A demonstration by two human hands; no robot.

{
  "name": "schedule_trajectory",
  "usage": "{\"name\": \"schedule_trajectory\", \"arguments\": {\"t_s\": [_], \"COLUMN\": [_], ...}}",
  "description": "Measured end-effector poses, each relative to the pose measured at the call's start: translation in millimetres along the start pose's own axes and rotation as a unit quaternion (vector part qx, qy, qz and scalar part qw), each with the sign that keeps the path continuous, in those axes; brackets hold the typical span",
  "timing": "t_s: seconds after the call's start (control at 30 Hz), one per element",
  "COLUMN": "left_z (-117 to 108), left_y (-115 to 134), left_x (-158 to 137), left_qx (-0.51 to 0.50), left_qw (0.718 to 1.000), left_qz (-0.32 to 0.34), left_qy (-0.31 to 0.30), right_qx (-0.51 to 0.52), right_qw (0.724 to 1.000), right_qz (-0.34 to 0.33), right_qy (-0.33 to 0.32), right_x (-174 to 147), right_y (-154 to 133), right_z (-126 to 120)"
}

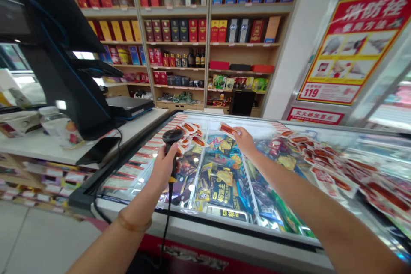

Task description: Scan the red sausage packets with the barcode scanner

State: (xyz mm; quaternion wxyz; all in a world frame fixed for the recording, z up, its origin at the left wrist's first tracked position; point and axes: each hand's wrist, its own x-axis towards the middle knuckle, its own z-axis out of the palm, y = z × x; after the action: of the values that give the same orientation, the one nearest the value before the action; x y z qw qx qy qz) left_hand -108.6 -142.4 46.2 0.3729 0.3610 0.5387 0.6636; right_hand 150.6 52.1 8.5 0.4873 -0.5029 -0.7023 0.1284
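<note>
My left hand (163, 167) is wrapped round the handle of a black barcode scanner (172, 136), its head up and its cord hanging down. Out over the freezer's glass top (224, 222), my right hand (244, 139) pinches one end of a packaged sausage (227, 129) in a clear and red wrapper. Just beyond the scanner lies a small pile of similar packaged sausages (192, 130) on the glass. More packs form a long heap (334, 162) to the right of my right forearm. Flat packs lie in a row (141, 158) along the left side of the glass.
Bagged frozen goods (221, 180) show in wire-divided sections under the glass. At left, a counter (141, 126) carries a black checkout terminal (64, 60), a phone (98, 150) and a cup (62, 132). Shelves (175, 10) of boxes and bottles stand behind.
</note>
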Motion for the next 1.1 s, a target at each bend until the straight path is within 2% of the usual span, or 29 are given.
{"name": "schedule_trajectory", "arguments": {"t_s": [0.13,0.3,0.4,0.53,0.67,0.8,0.97,1.1], "left_z": [-36,-58,-62,-58,-42,-14,35,84], "left_y": [7,5,5,8,7,2,-8,-15], "left_x": [1,2,3,6,9,8,-2,-11], "left_qx": [-0.005,-0.015,-0.020,-0.020,-0.040,-0.046,-0.045,-0.049], "left_qw": [1.000,0.999,1.000,1.000,0.999,0.998,0.994,0.987], "left_qz": [0.003,0.016,0.011,0.010,0.002,-0.001,-0.006,-0.033], "left_qy": [0.029,0.025,0.020,0.014,-0.002,-0.034,-0.097,-0.151], "right_qx": [0.029,0.005,-0.009,-0.024,-0.027,-0.027,-0.108,-0.228], "right_qw": [0.999,0.996,0.992,0.984,0.984,0.987,0.985,0.966], "right_qz": [0.002,0.058,0.059,0.047,0.036,0.026,0.013,0.057], "right_qy": [-0.015,-0.072,-0.115,-0.170,-0.171,-0.156,-0.132,-0.103], "right_x": [45,82,88,87,80,60,7,-37], "right_y": [-45,-76,-77,-70,-64,-49,-11,21], "right_z": [67,141,164,170,154,118,41,-32]}}
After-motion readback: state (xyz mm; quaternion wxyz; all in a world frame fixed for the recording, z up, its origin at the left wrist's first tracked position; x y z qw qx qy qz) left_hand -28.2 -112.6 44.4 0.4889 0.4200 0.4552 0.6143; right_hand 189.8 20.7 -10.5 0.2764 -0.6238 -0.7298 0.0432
